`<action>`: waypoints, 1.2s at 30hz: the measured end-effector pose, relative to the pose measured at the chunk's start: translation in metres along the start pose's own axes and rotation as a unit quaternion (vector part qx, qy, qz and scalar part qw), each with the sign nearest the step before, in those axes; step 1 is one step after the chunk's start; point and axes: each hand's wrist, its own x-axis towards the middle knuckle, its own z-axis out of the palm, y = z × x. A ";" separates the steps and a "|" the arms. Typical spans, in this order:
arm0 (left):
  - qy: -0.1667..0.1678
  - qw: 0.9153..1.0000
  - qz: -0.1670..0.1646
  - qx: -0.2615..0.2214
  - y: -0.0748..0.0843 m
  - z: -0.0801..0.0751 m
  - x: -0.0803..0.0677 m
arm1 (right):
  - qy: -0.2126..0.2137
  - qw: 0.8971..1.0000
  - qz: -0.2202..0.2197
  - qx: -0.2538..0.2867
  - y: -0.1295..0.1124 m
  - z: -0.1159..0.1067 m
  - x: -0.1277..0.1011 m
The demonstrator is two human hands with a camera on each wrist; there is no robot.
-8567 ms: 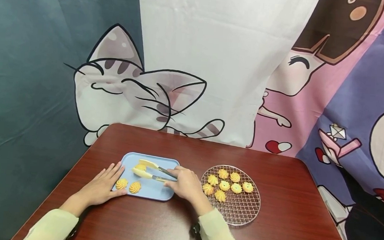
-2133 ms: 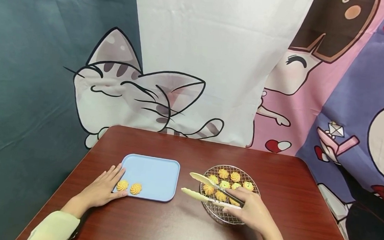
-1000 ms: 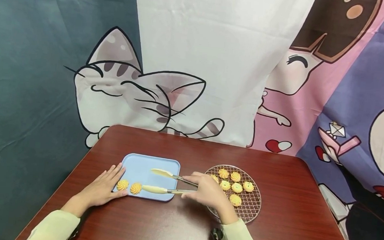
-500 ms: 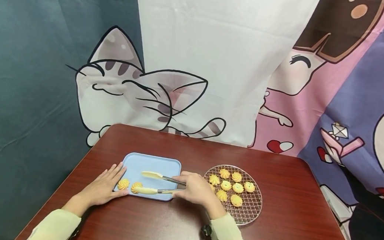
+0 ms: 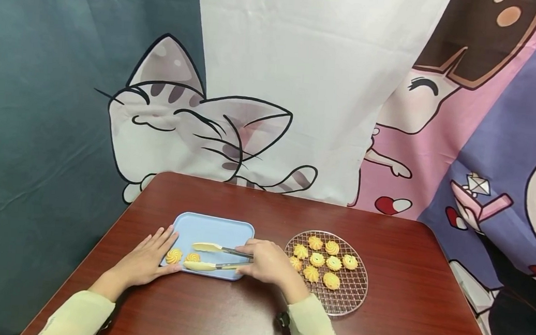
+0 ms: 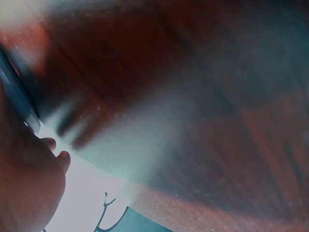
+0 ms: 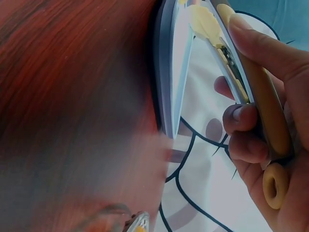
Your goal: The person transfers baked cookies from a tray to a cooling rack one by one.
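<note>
My left hand [image 5: 146, 260] lies with fingers extended along the left side of a light blue tray [image 5: 217, 229], thumb at its front corner. On the tray's front left are two piped swirl cookies, a left one [image 5: 174, 256] and a right one [image 5: 193, 257]. My right hand [image 5: 268, 263] grips kitchen tongs [image 5: 205, 266] with pale yellow tips. Their arms are spread, one tip behind the right cookie and one in front of it, partly covering it. Whether the tips touch it I cannot tell. In the right wrist view, my thumb and fingers wrap the tongs' tan handle [image 7: 265, 106].
Right of the tray stands a round wire rack [image 5: 349, 298] bearing several cookies, such as a front one [image 5: 331, 281]; my right forearm partly covers its left side. Both sit on a brown wooden table [image 5: 183, 312]. Behind it hangs a printed cloth [image 5: 311, 87].
Earlier the tongs were at a third tray cookie; that one is gone from the tray and the rack has one more at its front. The tongs then swung back left, now straddling the right cookie.
</note>
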 end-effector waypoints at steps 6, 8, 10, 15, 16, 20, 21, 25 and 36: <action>-0.001 1.000 -0.001 -0.003 0.000 -0.001 0.000 | -0.010 1.000 -0.001 -0.013 -0.003 0.001 0.004; -0.001 1.000 -0.001 -0.002 0.001 0.000 0.000 | -0.012 1.000 0.003 -0.013 -0.003 0.003 0.003; -0.002 1.000 -0.002 -0.003 0.001 0.000 0.000 | -0.011 1.000 0.007 -0.013 -0.003 0.005 0.002; -0.002 1.000 -0.002 -0.004 0.002 -0.001 0.000 | -0.008 1.000 0.009 -0.012 -0.002 0.009 -0.001; -0.002 1.000 -0.001 -0.006 0.002 -0.001 0.000 | -0.007 1.000 0.008 -0.013 -0.003 0.009 -0.001; 0.003 1.000 0.005 -0.015 0.003 -0.003 -0.001 | -0.006 1.000 0.005 -0.016 -0.005 0.009 -0.002; 0.003 1.000 0.006 -0.017 0.003 -0.003 -0.001 | -0.006 1.000 0.005 -0.016 -0.005 0.009 -0.002; 0.001 1.000 0.007 -0.017 0.002 -0.001 -0.001 | -0.003 1.000 0.003 -0.012 -0.007 0.008 -0.003; 0.003 1.000 0.006 -0.014 0.000 0.000 0.000 | 0.031 0.999 0.007 0.015 -0.002 -0.002 -0.015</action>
